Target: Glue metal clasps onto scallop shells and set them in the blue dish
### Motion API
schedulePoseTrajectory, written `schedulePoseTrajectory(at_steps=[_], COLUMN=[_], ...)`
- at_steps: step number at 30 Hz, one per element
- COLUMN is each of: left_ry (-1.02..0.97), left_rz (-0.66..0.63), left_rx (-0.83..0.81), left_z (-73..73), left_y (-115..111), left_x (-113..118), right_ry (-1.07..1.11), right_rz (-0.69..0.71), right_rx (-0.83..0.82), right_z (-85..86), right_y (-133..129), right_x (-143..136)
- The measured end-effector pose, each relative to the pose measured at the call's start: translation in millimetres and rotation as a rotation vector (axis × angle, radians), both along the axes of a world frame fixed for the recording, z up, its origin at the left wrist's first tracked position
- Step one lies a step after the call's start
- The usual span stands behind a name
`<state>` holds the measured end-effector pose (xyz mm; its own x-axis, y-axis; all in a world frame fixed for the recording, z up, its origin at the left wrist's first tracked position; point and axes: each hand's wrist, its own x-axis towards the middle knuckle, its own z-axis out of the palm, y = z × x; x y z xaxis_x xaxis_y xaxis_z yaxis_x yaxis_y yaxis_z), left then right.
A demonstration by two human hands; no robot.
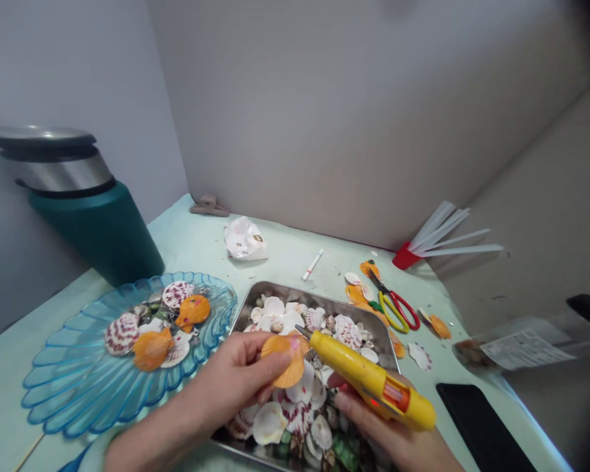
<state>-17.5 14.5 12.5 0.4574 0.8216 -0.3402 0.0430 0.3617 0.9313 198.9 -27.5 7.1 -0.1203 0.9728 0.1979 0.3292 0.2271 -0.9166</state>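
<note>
While the thumb and fingers of the left hand (pixel 243 368) pinch a fan-shaped orange scallop shell (pixel 281 375), closed on its near side, those of the right hand (pixel 381 429) wrap round a yellow plastic glue gun (pixel 368 377). The gun hides much of that right grip, so I cannot tell whether a finger presses the trigger. The shell hangs above the tray with its broad face turned up, presumably so the pinch leaves its pink-marked narrow end free for the gun's pointed metal nozzle (pixel 302 332), which lies right at that edge; whether they touch is unclear.

Directly beneath both sets of fingers, a rectangular stainless-steel tray (pixel 335 303) holds mixed white, purple-striped and greenish shells, its placing probably meant for an easy reach. To the left of the left fingers, a scalloped, translucent blue dish (pixel 61 377) bears a small cluster of shells, and beyond it stands a teal bottle with a steel neck (pixel 96 229).

Ahead and to the right of the right fingers lie scissors with red and yellow handles (pixel 398 310), seemingly set aside within reach. Farther out, a red cup (pixel 405 256) holds whitish translucent sticks (pixel 445 234) fanned outward. A flat black phone-like slab (pixel 482 426) rests on the table (pixel 285 246), right of the right hand.
</note>
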Motion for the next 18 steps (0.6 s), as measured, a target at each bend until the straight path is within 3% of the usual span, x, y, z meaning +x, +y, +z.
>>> schedulePoseTrajectory(at_steps=[12,18], left_ry=[-0.073,-0.043], left_rz=[0.092,0.049], left_rx=[0.006,0.018], left_z=[-1.6,-2.0], left_y=[-0.4,-0.3], left_x=[-0.2,0.0], right_ry=[-0.021,-0.058], right_rz=[0.046,0.033], right_rx=[-0.035,-0.008], right_z=[2.8,4.7], right_y=[1.1,1.0], right_x=[-2.1,-1.5])
